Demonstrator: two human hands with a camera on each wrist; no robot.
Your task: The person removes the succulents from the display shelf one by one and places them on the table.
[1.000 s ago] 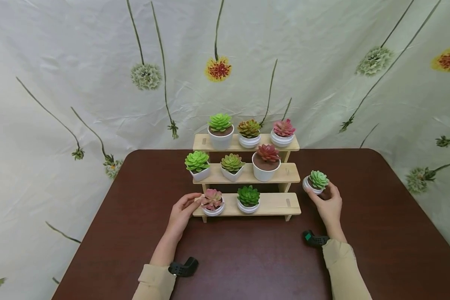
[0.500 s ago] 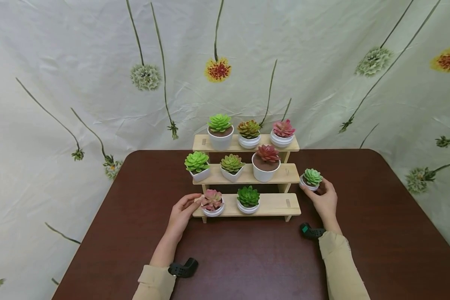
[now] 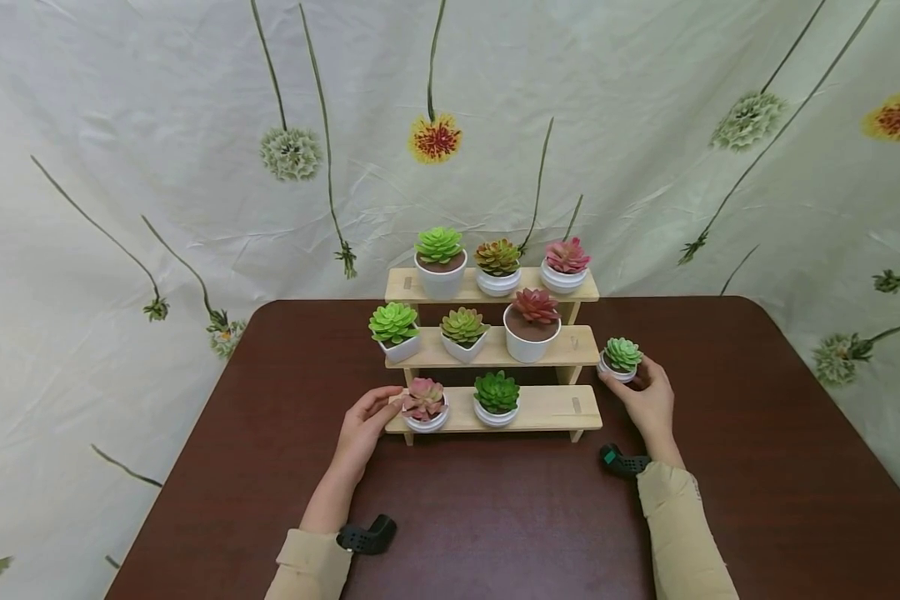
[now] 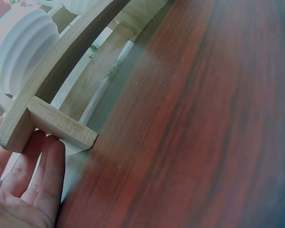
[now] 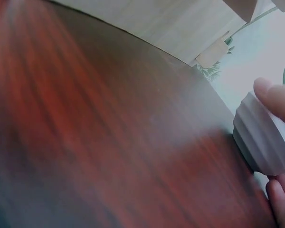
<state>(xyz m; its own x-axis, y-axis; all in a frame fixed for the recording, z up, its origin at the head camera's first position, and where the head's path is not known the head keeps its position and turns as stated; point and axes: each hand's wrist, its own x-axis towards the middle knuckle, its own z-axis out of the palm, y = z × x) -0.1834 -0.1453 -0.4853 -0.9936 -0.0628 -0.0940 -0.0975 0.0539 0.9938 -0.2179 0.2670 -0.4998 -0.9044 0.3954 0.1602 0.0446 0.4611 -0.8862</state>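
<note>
My right hand (image 3: 651, 404) holds a small ridged white pot with a mint-green succulent (image 3: 622, 354), thumb on one side and fingers on the other. It is just right of a three-step wooden plant stand (image 3: 543, 408); in the right wrist view the ridged pot (image 5: 262, 135) is close over the table. My left hand (image 3: 363, 425) grips the left end of the stand's lowest step, beside a pink succulent (image 3: 424, 400) in a white pot. From the left wrist, its fingers (image 4: 50, 175) show under the board's end, by the stand's leg. A dark green succulent (image 3: 497, 392) shares that step.
Three potted succulents line the middle step, among them a dark red one (image 3: 532, 329). The top step carries three more, including a bright green one (image 3: 440, 258). Behind the dark brown table (image 3: 495, 517) hangs a pale flower-print cloth (image 3: 195, 125).
My right hand has moved slightly left with the mint-green succulent, closer to the stand, then has stayed nearly still. The left hand keeps its place.
</note>
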